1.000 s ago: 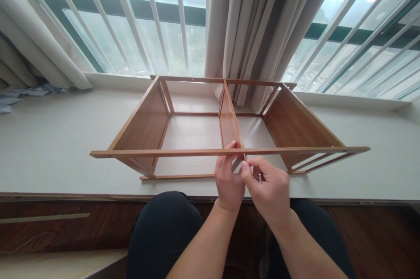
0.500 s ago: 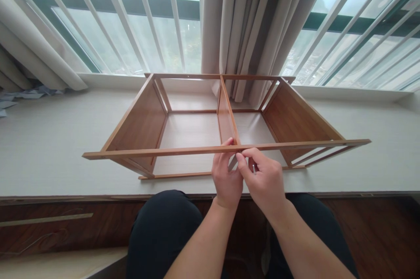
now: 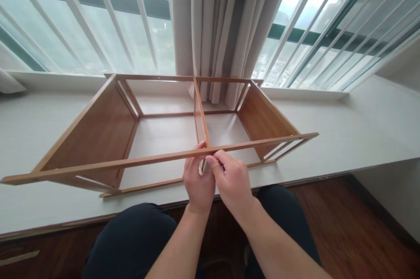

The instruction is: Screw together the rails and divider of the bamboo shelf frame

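We observe our left hand [image 3: 197, 182] pinching the wooden frame's [image 3: 98, 132] front rail [image 3: 131, 162] at the centre divider [image 3: 201, 119], our right hand [image 3: 231, 179] closed beside it, contents indiscernible.

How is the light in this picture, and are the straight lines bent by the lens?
Head view: strong daylight through the window overexposes the glass at top right; the wooden frame and both hands, left hand and right hand, are evenly lit, with soft shadows. The wide lens bends the window bars and the front rail. Nothing looks badly blurred.
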{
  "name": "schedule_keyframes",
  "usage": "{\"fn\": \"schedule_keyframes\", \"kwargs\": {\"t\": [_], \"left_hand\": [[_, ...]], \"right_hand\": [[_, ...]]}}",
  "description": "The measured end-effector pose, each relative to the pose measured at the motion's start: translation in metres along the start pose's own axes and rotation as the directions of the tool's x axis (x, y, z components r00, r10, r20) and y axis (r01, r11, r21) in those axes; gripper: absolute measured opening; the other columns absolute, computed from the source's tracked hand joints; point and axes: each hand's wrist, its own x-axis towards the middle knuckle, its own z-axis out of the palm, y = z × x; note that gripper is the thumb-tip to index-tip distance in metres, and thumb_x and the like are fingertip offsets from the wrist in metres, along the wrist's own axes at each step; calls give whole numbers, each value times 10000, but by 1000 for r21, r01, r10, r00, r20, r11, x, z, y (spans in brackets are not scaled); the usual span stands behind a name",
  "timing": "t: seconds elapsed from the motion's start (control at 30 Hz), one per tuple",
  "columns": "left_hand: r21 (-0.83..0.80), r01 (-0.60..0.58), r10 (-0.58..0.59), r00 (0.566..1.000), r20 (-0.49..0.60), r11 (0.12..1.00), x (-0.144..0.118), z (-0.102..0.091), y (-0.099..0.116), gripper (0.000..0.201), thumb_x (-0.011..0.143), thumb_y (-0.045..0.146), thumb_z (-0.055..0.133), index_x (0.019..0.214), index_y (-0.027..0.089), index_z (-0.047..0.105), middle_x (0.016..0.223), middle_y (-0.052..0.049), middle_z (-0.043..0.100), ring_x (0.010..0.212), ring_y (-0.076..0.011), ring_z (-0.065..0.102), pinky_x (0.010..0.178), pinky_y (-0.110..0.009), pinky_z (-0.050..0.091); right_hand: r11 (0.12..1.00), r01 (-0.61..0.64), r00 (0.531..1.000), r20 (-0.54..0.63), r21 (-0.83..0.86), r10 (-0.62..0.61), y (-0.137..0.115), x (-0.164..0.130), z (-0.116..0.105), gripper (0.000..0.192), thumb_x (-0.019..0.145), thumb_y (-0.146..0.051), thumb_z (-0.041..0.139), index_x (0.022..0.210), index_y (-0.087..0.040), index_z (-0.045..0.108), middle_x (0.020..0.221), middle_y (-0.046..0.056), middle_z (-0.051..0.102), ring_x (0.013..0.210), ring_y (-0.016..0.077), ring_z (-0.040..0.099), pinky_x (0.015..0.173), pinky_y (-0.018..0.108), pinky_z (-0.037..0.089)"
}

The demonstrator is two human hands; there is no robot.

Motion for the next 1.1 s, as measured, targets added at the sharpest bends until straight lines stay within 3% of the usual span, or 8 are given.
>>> {"fn": "schedule_keyframes", "kwargs": {"t": [0.47, 0.77, 0.93, 1.1], "left_hand": [[16, -73, 73, 997, 30, 997, 3, -1, -6, 220, 890, 194, 739, 1106, 205, 696, 1300, -91, 674, 1228, -237, 630, 1077, -382, 505], [40, -92, 90, 995, 52, 995, 2, -5, -7, 206, 909, 201, 718, 1111, 217, 682, 1168, -83, 688, 1194, -236, 639, 1058, -396, 514], [18, -12, 11, 998, 55, 1000, -2, -7, -12, 215, 891, 268, 741, 1084, 224, 657, 1003, -46, 659, 1042, -234, 663, 972, -410, 545], [13, 135, -136, 989, 63, 991, -6, -15, -1, 261, 863, 347, 766, 1061, 225, 647, 1044, -39, 643, 988, -211, 632, 909, -364, 534]], "right_hand": [[996, -42, 999, 19, 76, 41, 10, 5, -2, 419, 1040, -539, 518, 817, -212, 658, 699, 3, 661, 633, 148, 564, 638, 246, 348], [991, -80, 997, 27, 108, 78, 10, 5, -3, 416, 1012, -560, 546, 811, -216, 666, 667, -17, 624, 605, 136, 520, 625, 246, 339], [987, -78, 997, 4, 139, 78, 11, 5, -4, 374, 991, -528, 588, 799, -213, 653, 632, -37, 563, 576, 124, 487, 614, 245, 335], [984, -85, 995, -31, 158, 91, 10, -3, -13, 316, 954, -477, 635, 790, -207, 625, 600, -54, 487, 564, 124, 467, 606, 252, 350]]}}
